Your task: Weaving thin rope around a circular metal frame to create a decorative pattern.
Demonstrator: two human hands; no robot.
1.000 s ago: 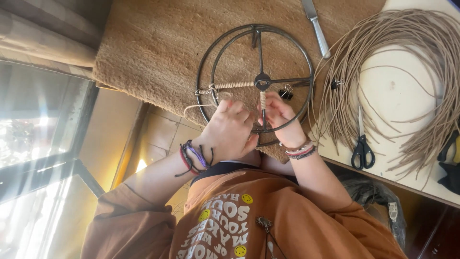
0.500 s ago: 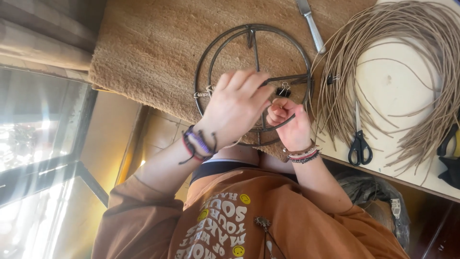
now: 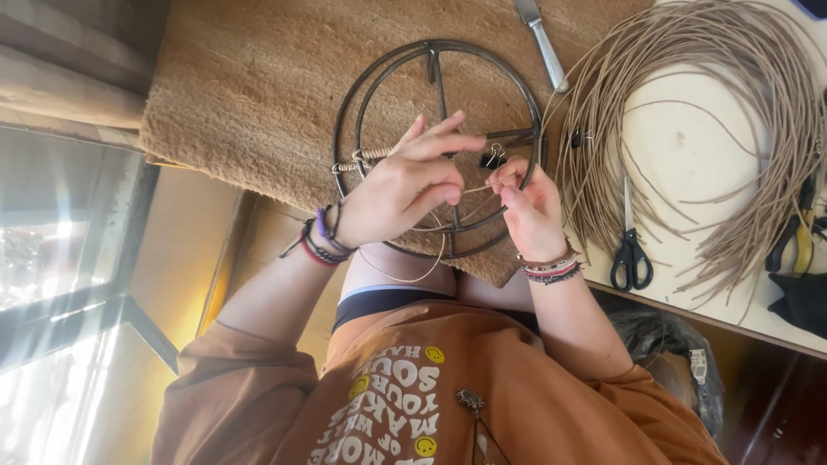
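Observation:
A round dark metal frame [image 3: 347, 95] with crossed spokes lies on a brown mat [image 3: 258, 86]. A short stretch of one spoke is wrapped in tan cord [image 3: 369, 157], and a small black binder clip [image 3: 493, 158] sits on the opposite spoke. My left hand [image 3: 405, 185] lies over the frame's centre with fingers stretched out, a thin cord running under it and looping below the wrist. My right hand [image 3: 530, 207] pinches that cord between thumb and fingertips near the frame's right rim. Both wrists wear bracelets.
A large coil of tan cord [image 3: 732, 129] lies on a white table [image 3: 680, 138] at the right, with black scissors [image 3: 631, 250], yellow-handled pliers [image 3: 797, 237] and a black pouch [image 3: 801, 301]. A table knife [image 3: 543, 43] rests at the mat's top edge. A window is at the left.
My left hand lifted off the frame's lower rim and spread its fingers over the centre. My right hand moved slightly right, drawing the cord out between the two hands.

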